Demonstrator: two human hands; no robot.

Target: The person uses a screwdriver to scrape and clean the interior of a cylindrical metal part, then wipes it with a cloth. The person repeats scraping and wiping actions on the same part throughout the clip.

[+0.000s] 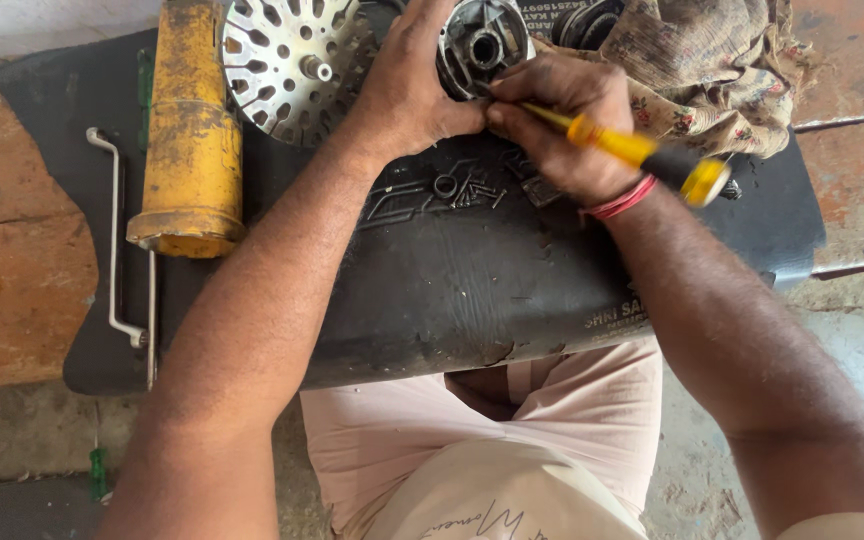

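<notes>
My left hand (414, 85) clamps the round metal housing (482, 42) steady on the black mat (452, 280). My right hand (562, 125) is clenched around the yellow-handled screwdriver (642, 152), its tip angled in to pry.

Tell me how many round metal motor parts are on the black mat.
2 plainly. A slotted disc lies beside the yellow cylinder; a hub sits under the left hand, where the right hand works a screwdriver. The cloth may hide more.

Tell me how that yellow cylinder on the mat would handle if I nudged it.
The yellow cylinder lies on its side on the black mat, so it may roll sideways. Its worn, grimy look suggests metal: probably heavy, rigid, possibly greasy.
</notes>
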